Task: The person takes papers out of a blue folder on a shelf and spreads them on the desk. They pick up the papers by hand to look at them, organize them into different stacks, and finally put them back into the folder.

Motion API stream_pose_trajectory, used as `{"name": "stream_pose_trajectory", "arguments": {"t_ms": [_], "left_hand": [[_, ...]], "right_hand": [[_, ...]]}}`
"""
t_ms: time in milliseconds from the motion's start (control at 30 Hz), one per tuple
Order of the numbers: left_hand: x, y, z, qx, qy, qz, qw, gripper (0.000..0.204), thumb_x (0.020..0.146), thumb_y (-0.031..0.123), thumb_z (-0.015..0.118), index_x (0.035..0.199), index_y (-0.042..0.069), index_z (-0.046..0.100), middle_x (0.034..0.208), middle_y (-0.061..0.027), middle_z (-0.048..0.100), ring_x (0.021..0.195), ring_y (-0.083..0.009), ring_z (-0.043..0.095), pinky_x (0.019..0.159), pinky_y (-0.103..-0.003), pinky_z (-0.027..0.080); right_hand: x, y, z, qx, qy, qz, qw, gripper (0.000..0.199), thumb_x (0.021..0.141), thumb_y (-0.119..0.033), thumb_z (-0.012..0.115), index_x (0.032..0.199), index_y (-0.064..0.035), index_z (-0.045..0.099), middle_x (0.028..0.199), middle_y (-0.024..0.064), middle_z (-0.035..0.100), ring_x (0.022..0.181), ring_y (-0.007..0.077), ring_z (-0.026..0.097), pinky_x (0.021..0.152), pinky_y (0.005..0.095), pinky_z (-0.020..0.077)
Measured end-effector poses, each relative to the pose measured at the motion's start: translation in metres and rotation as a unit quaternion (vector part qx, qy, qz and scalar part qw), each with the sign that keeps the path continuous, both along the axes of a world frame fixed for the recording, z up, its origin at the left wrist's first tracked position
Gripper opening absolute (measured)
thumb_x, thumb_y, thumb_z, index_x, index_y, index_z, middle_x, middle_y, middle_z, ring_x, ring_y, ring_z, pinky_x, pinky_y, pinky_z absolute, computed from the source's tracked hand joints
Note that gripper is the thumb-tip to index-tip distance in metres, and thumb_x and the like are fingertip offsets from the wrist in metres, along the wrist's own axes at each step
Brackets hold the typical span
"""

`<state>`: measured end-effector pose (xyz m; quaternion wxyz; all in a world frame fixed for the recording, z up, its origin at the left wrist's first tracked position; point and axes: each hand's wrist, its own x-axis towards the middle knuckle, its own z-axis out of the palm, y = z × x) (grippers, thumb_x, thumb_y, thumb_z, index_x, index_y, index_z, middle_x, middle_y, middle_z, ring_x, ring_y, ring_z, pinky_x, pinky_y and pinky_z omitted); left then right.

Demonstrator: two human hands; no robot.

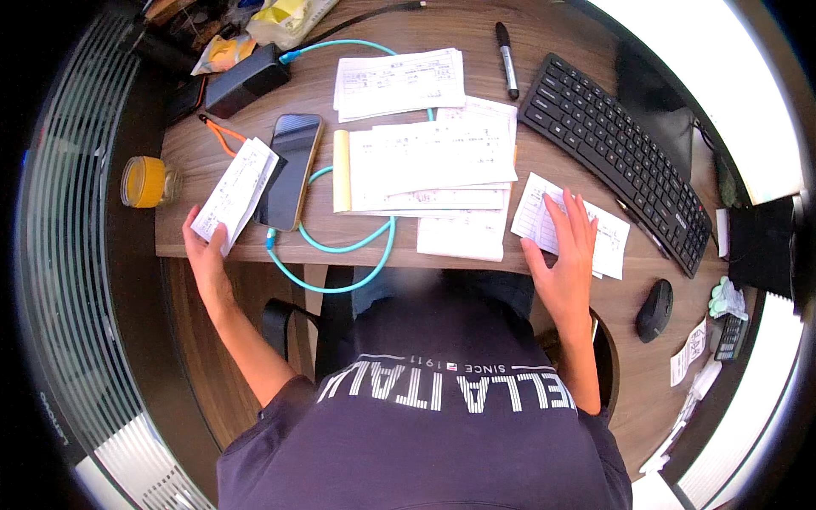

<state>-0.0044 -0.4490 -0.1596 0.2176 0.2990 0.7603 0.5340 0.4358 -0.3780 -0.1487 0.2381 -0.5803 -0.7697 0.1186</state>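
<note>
- At the near edge of the tabletop (pixel 476 17), I see my left hand (pixel 201 246) raised on a bent forearm, fingers clenched around a folded white slip (pixel 234 194) just beside the phone (pixel 291 170).
- My right hand (pixel 565 255) lies flat and released, fingers spread on a small printed receipt (pixel 608 238) near the black keyboard (pixel 616 149).
- Stacked paper sheets (pixel 429 161) sit between my hands.

Both bare forearms reaching forward from the lower edge. Left hand (pixel 204 246) raised at the left, fingers curled in a grip. Right hand (pixel 563 255) flat, palm down, fingers spread.
</note>
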Motion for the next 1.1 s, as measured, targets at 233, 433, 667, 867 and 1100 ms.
{"name": "stream_pose_trajectory", "arguments": {"t_ms": [233, 433, 667, 867, 1100], "left_hand": [[0.003, 0.001, -0.005, 0.038, 0.006, 0.012, 0.999, 0.054, 0.082, 0.000, 0.058, 0.131, -0.001, 0.034, 0.120, -0.0156, 0.051, 0.108, -0.0204, 0.051, 0.091, -0.029, 0.040], [-0.001, 0.002, -0.013, 0.059, 0.020, 0.000, 0.998, 0.046, 0.084, -0.002, 0.055, 0.127, -0.002, 0.038, 0.119, -0.0153, 0.052, 0.106, -0.0194, 0.052, 0.091, -0.029, 0.041], [-0.002, 0.003, -0.012, 0.053, -0.017, -0.001, 0.998, 0.031, 0.090, 0.006, 0.050, 0.119, -0.002, 0.045, 0.105, -0.0097, 0.059, 0.091, -0.0132, 0.057, 0.076, -0.025, 0.046], [0.011, 0.013, -0.001, 0.076, 0.005, -0.017, 0.997, 0.024, 0.090, 0.012, 0.052, 0.112, 0.001, 0.051, 0.095, -0.0041, 0.062, 0.072, -0.0040, 0.055, 0.054, -0.017, 0.040], [0.053, 0.034, 0.017, 0.128, -0.045, -0.068, 0.988, 0.026, 0.090, 0.008, 0.052, 0.114, -0.002, 0.049, 0.099, -0.0083, 0.062, 0.082, -0.0082, 0.058, 0.072, -0.020, 0.044]], "right_hand": [[0.001, -0.001, -0.011, -0.021, -0.015, 0.013, 1.000, 0.056, 0.075, -0.012, 0.067, 0.127, -0.0054, 0.047, 0.137, 0.0170, 0.037, 0.131, 0.0346, 0.028, 0.107, 0.0517, 0.0143], [-0.002, 0.003, -0.008, -0.020, 0.000, 0.045, 0.999, 0.057, 0.073, -0.010, 0.068, 0.126, -0.0047, 0.047, 0.135, 0.0161, 0.041, 0.129, 0.0333, 0.032, 0.108, 0.0497, 0.0156], [0.004, 0.009, -0.007, -0.031, 0.010, 0.068, 0.997, 0.059, 0.072, -0.010, 0.069, 0.126, -0.0049, 0.047, 0.134, 0.0156, 0.042, 0.129, 0.0313, 0.034, 0.108, 0.0481, 0.0165], [0.009, 0.019, 0.002, -0.070, 0.031, 0.088, 0.993, 0.059, 0.073, -0.009, 0.067, 0.127, -0.0046, 0.045, 0.134, 0.0157, 0.043, 0.129, 0.0299, 0.034, 0.108, 0.0472, 0.0159], [0.007, 0.024, 0.008, -0.055, 0.263, 0.017, 0.963, 0.030, 0.084, -0.007, 0.056, 0.113, -0.0002, 0.056, 0.111, 0.0148, 0.059, 0.105, 0.0228, 0.055, 0.092, 0.0318, 0.0390]]}}
